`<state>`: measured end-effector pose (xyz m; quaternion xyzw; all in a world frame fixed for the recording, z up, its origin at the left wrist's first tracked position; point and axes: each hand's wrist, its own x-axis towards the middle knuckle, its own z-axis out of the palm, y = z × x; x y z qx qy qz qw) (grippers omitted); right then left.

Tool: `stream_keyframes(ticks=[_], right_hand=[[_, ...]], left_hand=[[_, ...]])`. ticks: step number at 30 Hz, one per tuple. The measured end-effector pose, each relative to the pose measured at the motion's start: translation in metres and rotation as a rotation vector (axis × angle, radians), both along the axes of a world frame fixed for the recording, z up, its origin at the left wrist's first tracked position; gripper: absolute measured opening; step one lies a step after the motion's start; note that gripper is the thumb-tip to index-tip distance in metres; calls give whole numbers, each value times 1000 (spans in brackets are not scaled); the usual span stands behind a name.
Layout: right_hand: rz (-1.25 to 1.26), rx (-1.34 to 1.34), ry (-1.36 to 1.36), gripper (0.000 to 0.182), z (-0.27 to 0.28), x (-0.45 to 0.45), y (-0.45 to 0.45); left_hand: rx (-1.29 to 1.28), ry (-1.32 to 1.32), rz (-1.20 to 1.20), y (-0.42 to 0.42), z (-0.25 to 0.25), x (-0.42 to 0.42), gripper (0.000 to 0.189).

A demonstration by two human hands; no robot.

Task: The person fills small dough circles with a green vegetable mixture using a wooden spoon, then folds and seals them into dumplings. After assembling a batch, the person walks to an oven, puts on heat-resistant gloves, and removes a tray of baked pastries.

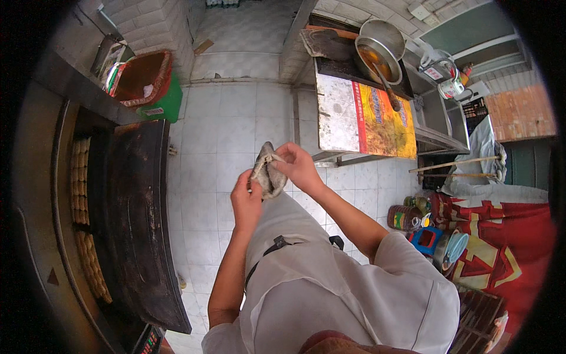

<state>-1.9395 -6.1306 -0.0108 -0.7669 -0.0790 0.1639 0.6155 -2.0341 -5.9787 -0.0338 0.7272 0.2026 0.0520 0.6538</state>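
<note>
My left hand (pixel 247 199) and my right hand (pixel 298 168) hold a worn grey cloth piece (pixel 270 179), perhaps a glove or mitt, in front of my body above the tiled floor. The left fingers grip its lower left edge. On the upper right, my right thumb and fingers pinch its edge near some loose pale threads. The cloth bulges and is partly folded between the hands; its inner side is hard to make out.
At the left, an oven's dark door (pixel 139 221) hangs lowered beside rows of baked goods (pixel 81 181). A green bin (pixel 166 99) stands beyond. A metal pan with a ladle (pixel 384 84) sits on the table (pixel 338 119) at upper right. Oil jugs (pixel 403 217) stand at right.
</note>
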Motion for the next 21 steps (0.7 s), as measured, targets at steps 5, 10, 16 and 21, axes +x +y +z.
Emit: stream_keyframes(ticks=[5, 10, 16, 21], right_hand=[[25, -430, -751, 36, 29, -7, 3], [237, -192, -76, 20, -9, 28, 5], [-25, 439, 831, 20, -82, 96, -14], [-258, 1110, 1189, 34, -77, 160, -20]], left_hand=[[480, -77, 2, -12, -21, 30, 25], [614, -143, 15, -26, 2, 63, 28], [812, -274, -112, -62, 23, 132, 28], [878, -172, -258, -92, 35, 179, 33]])
